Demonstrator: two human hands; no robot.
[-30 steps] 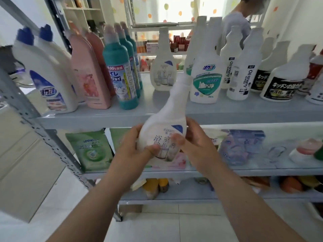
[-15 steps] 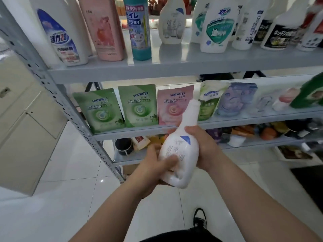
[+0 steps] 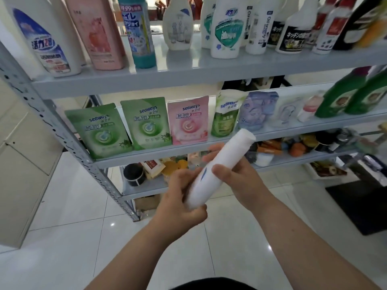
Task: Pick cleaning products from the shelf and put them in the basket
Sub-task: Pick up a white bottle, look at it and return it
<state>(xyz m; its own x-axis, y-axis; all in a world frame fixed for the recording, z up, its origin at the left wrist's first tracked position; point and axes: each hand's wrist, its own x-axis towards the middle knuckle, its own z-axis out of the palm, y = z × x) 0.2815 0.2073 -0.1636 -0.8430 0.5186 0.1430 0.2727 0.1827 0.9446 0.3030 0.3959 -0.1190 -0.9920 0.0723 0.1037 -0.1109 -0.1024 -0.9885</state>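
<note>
Both hands, left hand (image 3: 180, 197) & right hand (image 3: 236, 176), grip white bottle (image 3: 211, 174) (tilted, cap up-right).

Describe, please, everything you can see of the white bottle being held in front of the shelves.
The white bottle looks like smooth, opaque plastic, with a wide body narrowing to a long neck that ends in a plain white cap. It is turned edge-on, so only a sliver of blue label shows. It tilts with its cap up and to the right, in mid-air. The left hand cups its base; the right hand grips its middle, thumb across the front.
</note>
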